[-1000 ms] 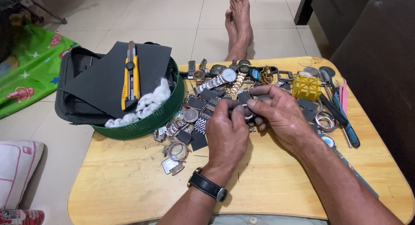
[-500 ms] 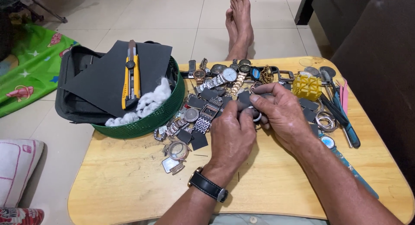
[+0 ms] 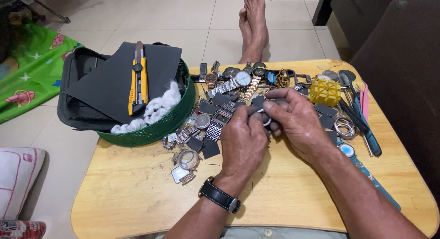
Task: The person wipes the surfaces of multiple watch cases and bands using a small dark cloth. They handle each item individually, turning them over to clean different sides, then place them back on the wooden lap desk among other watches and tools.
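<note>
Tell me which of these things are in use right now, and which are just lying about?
In use: left hand, right hand, small watch part and grey cloth between them.

Lying about: yellow utility knife, green basket, cotton wool, yellow block, loose watches.

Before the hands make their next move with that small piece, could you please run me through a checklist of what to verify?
1. Both hands on the work: the left hand and right hand meet over a small dark and silvery piece. Ok.
2. What the piece is: mostly hidden by the fingers. Cannot tell.
3. Firm grip: the contact is covered. Cannot tell.
4. Room under the hands: loose watches and dark squares crowd the wooden table. Not ok.
5. Yellow utility knife: lies on the dark sheet over the green basket, apart from both hands. Ok.
</note>
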